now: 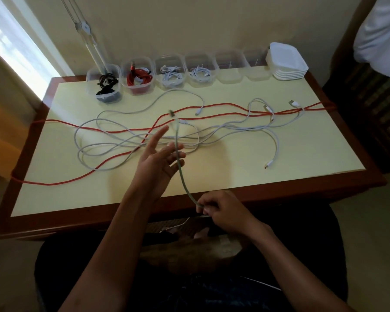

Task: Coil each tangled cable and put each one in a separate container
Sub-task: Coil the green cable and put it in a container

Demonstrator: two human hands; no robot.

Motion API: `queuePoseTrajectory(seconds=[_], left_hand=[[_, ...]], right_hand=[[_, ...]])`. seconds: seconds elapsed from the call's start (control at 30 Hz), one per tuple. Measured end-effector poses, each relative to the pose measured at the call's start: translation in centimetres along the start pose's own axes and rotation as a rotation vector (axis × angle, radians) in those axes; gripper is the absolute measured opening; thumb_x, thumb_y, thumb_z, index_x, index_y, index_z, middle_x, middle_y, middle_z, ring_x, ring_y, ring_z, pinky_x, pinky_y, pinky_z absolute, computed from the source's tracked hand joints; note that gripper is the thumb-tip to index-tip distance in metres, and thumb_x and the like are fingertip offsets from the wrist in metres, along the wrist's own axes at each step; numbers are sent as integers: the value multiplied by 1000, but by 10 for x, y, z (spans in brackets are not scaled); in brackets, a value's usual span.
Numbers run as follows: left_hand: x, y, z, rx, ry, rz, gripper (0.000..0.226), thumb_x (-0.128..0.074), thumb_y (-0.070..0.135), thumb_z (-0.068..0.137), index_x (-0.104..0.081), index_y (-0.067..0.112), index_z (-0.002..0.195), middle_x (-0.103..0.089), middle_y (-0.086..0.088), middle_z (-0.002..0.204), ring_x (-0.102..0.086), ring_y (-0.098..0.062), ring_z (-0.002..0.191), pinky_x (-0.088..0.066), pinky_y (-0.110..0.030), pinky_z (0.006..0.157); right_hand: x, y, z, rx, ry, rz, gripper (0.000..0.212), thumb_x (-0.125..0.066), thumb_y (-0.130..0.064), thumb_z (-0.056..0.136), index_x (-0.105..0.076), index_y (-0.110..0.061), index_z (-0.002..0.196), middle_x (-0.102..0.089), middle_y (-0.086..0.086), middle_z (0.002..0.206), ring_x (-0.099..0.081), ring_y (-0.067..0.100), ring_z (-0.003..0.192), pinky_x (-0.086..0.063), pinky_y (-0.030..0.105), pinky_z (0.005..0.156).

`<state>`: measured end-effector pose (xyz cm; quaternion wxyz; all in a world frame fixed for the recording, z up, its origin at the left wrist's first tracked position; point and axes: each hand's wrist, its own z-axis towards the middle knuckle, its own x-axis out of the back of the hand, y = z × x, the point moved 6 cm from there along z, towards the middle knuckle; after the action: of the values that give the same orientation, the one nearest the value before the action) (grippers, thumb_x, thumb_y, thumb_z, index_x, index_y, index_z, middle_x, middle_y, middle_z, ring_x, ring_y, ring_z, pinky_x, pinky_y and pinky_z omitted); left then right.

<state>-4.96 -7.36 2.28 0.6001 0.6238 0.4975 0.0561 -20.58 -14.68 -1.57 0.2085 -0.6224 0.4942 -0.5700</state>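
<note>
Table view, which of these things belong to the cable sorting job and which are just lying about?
Job:
white cable, held by right hand, draped on left hand
red cable
white cables
empty containers
filled containers

Lying about:
stack of lids
table

This looks like a room in a home. A wooden-framed table (338, 185) with a pale yellow top stands against a plain cream wall (189, 23), beside a bright window (11, 41) on the left. A row of small clear plastic tubs (231, 68) and a stack of white lids (288, 61) line the table's far edge, of the kind used for household storage. White cloth (381, 32) hangs at the upper right, above dark woven furniture (374, 102). Charging cables (131, 131) lie spread over the tabletop.
</note>
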Motion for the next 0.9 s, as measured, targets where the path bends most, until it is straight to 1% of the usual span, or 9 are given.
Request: queuePoseTrajectory(seconds=[0.13, 0.27, 0.33, 0.43, 0.53, 0.6, 0.67, 0.77, 0.9], left_hand=[[27, 16, -2, -60, 125, 165, 35, -50, -5, 93, -58, 9, 125, -67, -10, 84, -69, -25, 82, -56, -33, 75], [40, 15, -11, -127, 149, 749, 25, -54, -1, 93, -65, 3, 115, -73, -8, 91, -72, -19, 90, -57, -35, 78], [43, 11, -15, -159, 134, 1030, 18, -62, 10, 93, -70, 7, 108, -74, -4, 85, -72, -10, 77, -58, -31, 70], [43, 3, -20, -139, 26, 1344, 15, -68, 29, 90, -75, 15, 92, -65, 9, 64, -61, -3, 58, -44, -14, 51], [43, -1, -23, -80, -66, 1614, 24, -67, 42, 88, -73, 20, 82, -49, 10, 68, -49, -7, 73, -36, -25, 63], [43, -3, -24, -60, -132, 1663, 31, -58, 46, 93, -64, 23, 72, -50, 6, 74, -48, -15, 82, -36, -31, 69], [47, -4, -26, 4, -155, 1447, 41, -47, 40, 99, -56, 16, 68, -55, 2, 66, -51, -15, 67, -39, -31, 65], [52, -8, -36, 204, -180, 715, 38, -39, 35, 103, -46, 11, 74, -41, -1, 54, -38, -14, 45, -38, -28, 50], [46, -16, -43, 325, -249, -94, 29, -39, 30, 100, -49, 15, 78, -19, 5, 54, -14, -7, 45, -22, -17, 34]], right_hand=[[14, 9, -12, -13, 23, 112, 31, -54, 6, 84, -66, -20, 72, -63, -1, 70, -59, 14, 69, -49, 37, 66], [42, 2, -21, 72, 126, 247, 31, -52, 7, 87, -62, -17, 71, -57, -12, 66, -51, 2, 67, -40, 16, 64], [54, 3, -21, 110, 266, 293, 22, -47, -3, 85, -59, -17, 72, -53, -9, 65, -47, 7, 65, -38, 20, 61], [64, 20, -17, 47, 498, 299, 19, -40, -11, 85, -53, -17, 72, -47, -4, 66, -42, 13, 62, -35, 30, 59], [64, 36, -11, -33, 619, 328, 20, -36, -14, 84, -53, -16, 73, -45, 0, 68, -40, 14, 61, -33, 32, 60], [61, 45, -7, -83, 658, 358, 22, -34, -16, 85, -53, -16, 73, -44, -2, 69, -37, 13, 62, -31, 32, 60], [63, 53, -5, -141, 724, 386, 23, -34, -17, 86, -53, -19, 73, -44, -5, 68, -36, 12, 61, -30, 31, 59], [75, 62, -4, -213, 833, 366, 27, -37, -9, 93, -56, -17, 75, -49, -11, 67, -42, 9, 62, -35, 31, 66], [74, 44, 2, -161, 735, 62, 30, -42, 6, 93, -62, -12, 81, -54, -14, 69, -51, 5, 66, -38, 21, 63]])
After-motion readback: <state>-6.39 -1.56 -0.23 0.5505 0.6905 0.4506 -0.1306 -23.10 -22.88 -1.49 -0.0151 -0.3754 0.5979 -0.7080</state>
